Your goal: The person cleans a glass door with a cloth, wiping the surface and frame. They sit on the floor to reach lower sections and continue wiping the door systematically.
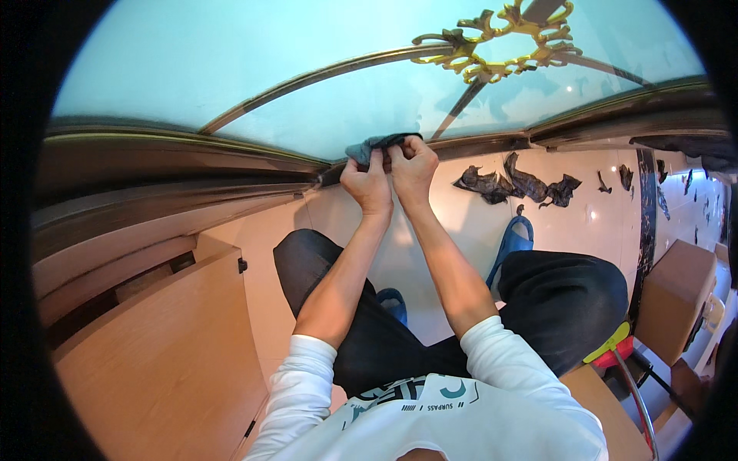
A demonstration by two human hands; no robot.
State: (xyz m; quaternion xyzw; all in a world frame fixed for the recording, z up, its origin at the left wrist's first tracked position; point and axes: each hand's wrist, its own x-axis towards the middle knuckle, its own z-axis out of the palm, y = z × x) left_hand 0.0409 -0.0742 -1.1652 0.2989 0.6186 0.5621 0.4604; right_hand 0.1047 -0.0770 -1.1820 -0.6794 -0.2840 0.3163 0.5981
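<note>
A crumpled dark grey cloth point(369, 148) is pinched between both my hands, at the lower edge of a frosted glass panel point(288, 127). My left hand point(369, 183) grips its left part with thumb and fingers. Close beside it, my right hand point(416, 167) holds the cloth's right end, the knuckles near the dark bottom frame point(484, 146). Thin dark bars cross the glass and meet at a gold scrolled ornament point(490, 46) at upper right. My fingertips are partly hidden by the cloth and by each other.
Torn dark scraps point(524, 183) lie on the glossy tiled floor point(461, 225) to the right. A wooden board point(167, 357) leans at left. Blue slippers point(513, 239) are on my feet. A cardboard box point(674, 299) and a yellow-green brush head point(608, 343) with a long handle are at right.
</note>
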